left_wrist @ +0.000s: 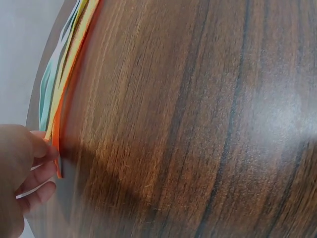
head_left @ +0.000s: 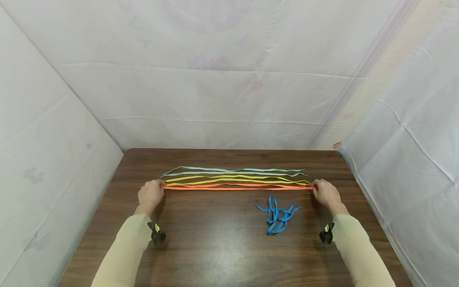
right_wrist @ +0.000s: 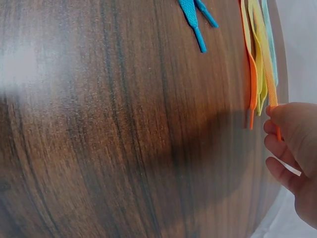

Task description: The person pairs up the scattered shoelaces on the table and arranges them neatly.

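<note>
An orange shoelace (head_left: 229, 189) stretches across the table in two strands, with a hand at each end. At its left end my left hand (head_left: 150, 196) pinches it between thumb and fingertips; one orange tip (left_wrist: 58, 166) sticks out beside the fingers. My right hand (head_left: 326, 192) pinches one strand at the other end, while a second orange tip (right_wrist: 252, 116) lies loose beside it. Just behind runs a yellow shoelace (head_left: 229, 176), also in two strands. Farther back lies a pale mint shoelace (head_left: 229, 172), roughly parallel.
A blue shoelace (head_left: 283, 219) lies in a loose tangle nearer the front, right of the middle. All the laces are on a dark wood table (head_left: 201, 247). White sheeting (head_left: 229, 103) hangs behind the table and along both sides.
</note>
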`<action>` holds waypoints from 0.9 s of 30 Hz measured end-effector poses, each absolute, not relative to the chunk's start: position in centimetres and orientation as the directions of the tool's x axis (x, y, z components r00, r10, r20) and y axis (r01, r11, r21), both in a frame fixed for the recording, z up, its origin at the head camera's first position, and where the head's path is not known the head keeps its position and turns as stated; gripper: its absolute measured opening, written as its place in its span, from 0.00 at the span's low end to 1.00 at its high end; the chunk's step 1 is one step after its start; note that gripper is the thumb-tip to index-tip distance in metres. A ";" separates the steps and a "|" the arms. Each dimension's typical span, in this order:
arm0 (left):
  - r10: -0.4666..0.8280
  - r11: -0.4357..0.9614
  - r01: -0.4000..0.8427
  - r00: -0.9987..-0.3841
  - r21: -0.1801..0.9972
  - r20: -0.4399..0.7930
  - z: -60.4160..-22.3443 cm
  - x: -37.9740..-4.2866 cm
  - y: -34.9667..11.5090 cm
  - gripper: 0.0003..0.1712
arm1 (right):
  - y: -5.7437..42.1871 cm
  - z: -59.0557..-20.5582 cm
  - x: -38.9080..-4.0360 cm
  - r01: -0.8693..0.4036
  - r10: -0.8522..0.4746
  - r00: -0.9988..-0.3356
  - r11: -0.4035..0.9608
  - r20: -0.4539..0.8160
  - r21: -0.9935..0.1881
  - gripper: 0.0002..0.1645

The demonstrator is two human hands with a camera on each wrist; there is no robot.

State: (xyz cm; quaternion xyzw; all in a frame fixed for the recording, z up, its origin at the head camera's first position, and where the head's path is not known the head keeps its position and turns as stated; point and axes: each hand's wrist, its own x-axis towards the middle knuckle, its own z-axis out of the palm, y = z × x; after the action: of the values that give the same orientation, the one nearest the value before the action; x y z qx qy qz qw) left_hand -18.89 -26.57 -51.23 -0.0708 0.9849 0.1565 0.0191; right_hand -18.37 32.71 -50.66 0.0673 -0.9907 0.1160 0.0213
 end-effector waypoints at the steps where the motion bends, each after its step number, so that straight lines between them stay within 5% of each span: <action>1: -0.136 0.940 -0.148 -0.989 0.306 -0.059 -51.2 -18.9 -26.6 0.12 | 32.7 -50.7 -18.4 -0.137 -0.127 -0.990 0.964 0.057 -0.229 0.05; 27: -0.256 0.907 -0.269 -0.963 0.325 -0.081 -51.8 -18.9 -27.1 0.06 | 32.0 -52.0 -18.8 -0.049 -0.044 -0.999 0.975 0.028 -0.218 0.06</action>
State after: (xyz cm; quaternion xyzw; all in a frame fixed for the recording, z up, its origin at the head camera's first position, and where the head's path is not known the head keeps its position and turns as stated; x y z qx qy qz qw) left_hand -18.92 -27.11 -51.76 -0.1344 0.9763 0.1688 0.0184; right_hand -18.81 32.05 -51.97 0.0233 -0.9936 0.1102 0.0114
